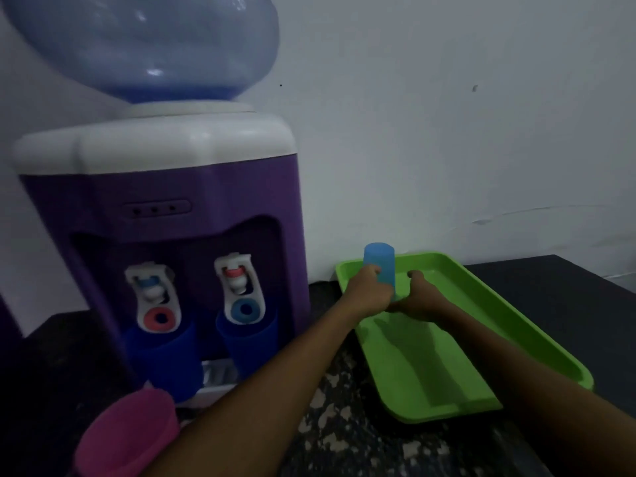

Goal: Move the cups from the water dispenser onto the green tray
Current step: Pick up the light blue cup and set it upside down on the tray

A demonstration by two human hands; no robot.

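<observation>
A light blue cup (380, 266) stands upside down at the far left end of the green tray (481, 325). My left hand (364, 290) is wrapped around its side. My right hand (418, 297) touches the cup's lower edge from the right, thumb raised. Two dark blue cups (165, 359) (249, 342) sit under the taps of the purple water dispenser (165, 242), one below each tap. A pink cup (130, 432) lies close to the camera at the lower left, in front of the dispenser.
The dispenser carries a large blue water bottle (144, 46) and stands against a white wall (447, 132). Tray and dispenser rest on a dark speckled counter (344, 435). The tray's near part holds nothing.
</observation>
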